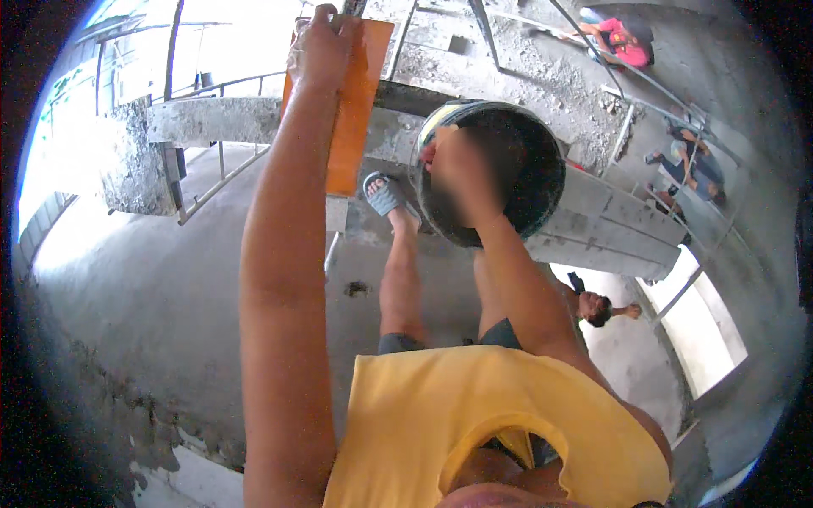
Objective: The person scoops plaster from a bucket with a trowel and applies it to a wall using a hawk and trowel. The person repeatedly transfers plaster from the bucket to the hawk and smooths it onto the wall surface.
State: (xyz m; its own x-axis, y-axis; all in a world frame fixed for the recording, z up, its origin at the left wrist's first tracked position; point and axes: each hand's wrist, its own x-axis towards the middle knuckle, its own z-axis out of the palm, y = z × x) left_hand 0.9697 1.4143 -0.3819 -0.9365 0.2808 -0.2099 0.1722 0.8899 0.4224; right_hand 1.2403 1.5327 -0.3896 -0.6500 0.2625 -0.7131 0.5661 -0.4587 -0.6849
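Note:
At the upper middle my left hand is closed on a long, flat orange plastering float. The grip itself is mostly covered by the hand. To its right stands a round black bucket with a grey-smeared rim. My right hand reaches over the bucket's mouth, close to its left inner side. Its fingers look curled, but a blur covers part of the hand, and what they hold cannot be made out. The bucket's contents are dark and partly hidden by my forearm.
Grey planks run behind and under the bucket. My sandalled foot stands beside it. A concrete-caked beam and metal scaffold pipes lie at the left. A person is below right; others sit farther off at the upper right.

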